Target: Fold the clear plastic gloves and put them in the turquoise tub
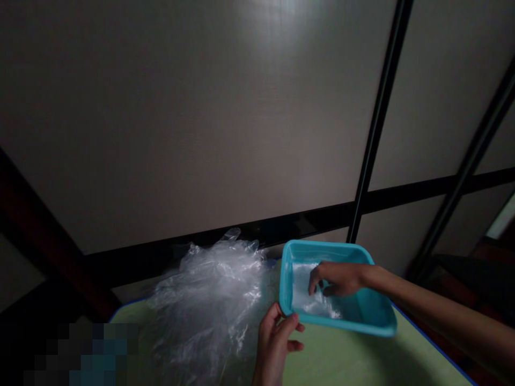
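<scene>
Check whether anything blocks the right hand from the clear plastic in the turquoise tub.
Nothing visible does: the right hand is inside the turquoise tub, over the clear plastic. The left hand is at the tub's near left corner, out of the way.

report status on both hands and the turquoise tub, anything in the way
Left hand at near left corner of turquoise tub; right hand inside, over clear plastic. Tub open side up. Plastic heap left of tub, blocking neither hand.

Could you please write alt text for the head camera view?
A person's right hand is inside a turquoise tub, at some clear film; the left hand touches the tub's near-left corner. Beside it, crumpled plastic is heaped on a green table.
</scene>
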`<state>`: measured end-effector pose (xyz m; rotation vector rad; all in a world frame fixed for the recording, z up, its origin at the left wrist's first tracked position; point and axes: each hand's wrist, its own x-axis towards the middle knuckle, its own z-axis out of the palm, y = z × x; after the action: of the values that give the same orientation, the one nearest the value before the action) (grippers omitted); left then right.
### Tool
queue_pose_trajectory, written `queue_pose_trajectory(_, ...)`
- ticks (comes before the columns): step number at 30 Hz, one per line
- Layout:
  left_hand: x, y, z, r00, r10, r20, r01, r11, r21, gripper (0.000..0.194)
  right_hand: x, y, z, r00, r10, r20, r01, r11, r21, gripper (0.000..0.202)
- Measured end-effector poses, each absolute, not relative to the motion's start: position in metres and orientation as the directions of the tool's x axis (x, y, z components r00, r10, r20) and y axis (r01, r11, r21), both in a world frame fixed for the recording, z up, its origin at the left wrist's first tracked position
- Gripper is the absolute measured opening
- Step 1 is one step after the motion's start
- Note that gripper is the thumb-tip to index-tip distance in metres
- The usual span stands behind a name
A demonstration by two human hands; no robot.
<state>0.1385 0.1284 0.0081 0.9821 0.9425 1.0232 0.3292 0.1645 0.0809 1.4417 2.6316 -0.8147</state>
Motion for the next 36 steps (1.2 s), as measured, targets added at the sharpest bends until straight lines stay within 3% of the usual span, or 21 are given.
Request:
queue_pose_trajectory(6, 0.137, 0.128, 0.009, 0.254, 0.954, -0.159, -0.224, 0.218, 0.950, 0.026, 0.310, 0.171, 0.073, -0.521, 0.783, -0.340, 0.839, 0.394, -0.376, 0.049)
queue_pose_trajectory(10, 0.137, 0.131, 0.008, 0.274, 0.946, -0.172, -0.232, 0.239, 0.943, 0.029, 0.309, 0.173, 0.071, -0.506, 0.790, -0.346, 0.838, 0.355, -0.415, 0.052)
queue_pose_trajectory(17, 0.143, 0.141, 0.015, 0.315, 0.923, -0.223, -0.249, 0.307, 0.918, 0.039, 0.331, 0.141, 0.110, -0.496, 0.828, -0.262, 0.801, 0.320, -0.506, 0.024)
queue_pose_trajectory(20, 0.148, 0.143, 0.022, 0.316, 0.931, -0.182, -0.267, 0.271, 0.925, 0.037, 0.341, 0.117, 0.115, -0.493, 0.843, -0.214, 0.782, 0.322, -0.533, 0.028)
queue_pose_trajectory(24, 0.154, 0.141, 0.025, 0.316, 0.940, -0.131, -0.229, 0.209, 0.951, 0.035, 0.350, 0.099, 0.100, -0.434, 0.896, -0.091, 0.815, 0.347, -0.464, 0.032)
queue_pose_trajectory(28, 0.146, 0.135, 0.021, 0.347, 0.937, -0.046, -0.077, 0.077, 0.994, 0.029, 0.347, 0.094, 0.088, -0.418, 0.908, 0.009, 0.824, 0.384, -0.417, 0.029)
queue_pose_trajectory(31, 0.123, 0.135, 0.018, 0.344, 0.937, 0.069, 0.127, -0.119, 0.985, 0.015, 0.336, 0.086, 0.091, -0.396, 0.910, 0.122, 0.829, 0.412, -0.378, 0.030)
queue_pose_trajectory(33, 0.100, 0.140, 0.018, 0.304, 0.937, 0.171, 0.275, -0.258, 0.926, 0.014, 0.325, 0.077, 0.095, -0.385, 0.897, 0.216, 0.825, 0.439, -0.354, 0.028)
queue_pose_trajectory(36, 0.061, 0.153, 0.018, 0.277, 0.918, 0.283, 0.473, -0.387, 0.792, 0.027, 0.302, 0.063, 0.097, -0.432, 0.863, 0.261, 0.798, 0.501, -0.336, 0.024)
